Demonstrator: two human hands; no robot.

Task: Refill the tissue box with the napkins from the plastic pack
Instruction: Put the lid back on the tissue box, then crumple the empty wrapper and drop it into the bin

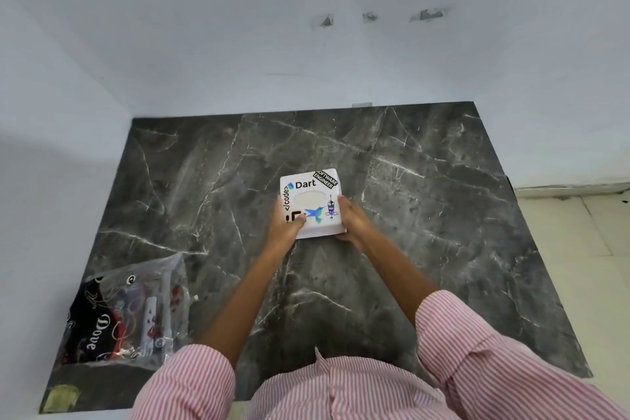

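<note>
A white square tissue box covered in stickers sits near the middle of the dark marble table. Pale tissue shows through the oval slot in its top. My left hand grips the box's left side with the thumb on the top face. My right hand holds its right side. A clear plastic pack with black, red and white print lies flat at the table's front left, away from both hands. I cannot tell what is inside it.
White walls enclose the table at the back and left. A light tiled floor lies to the right. A yellowish patch marks the table's front left corner.
</note>
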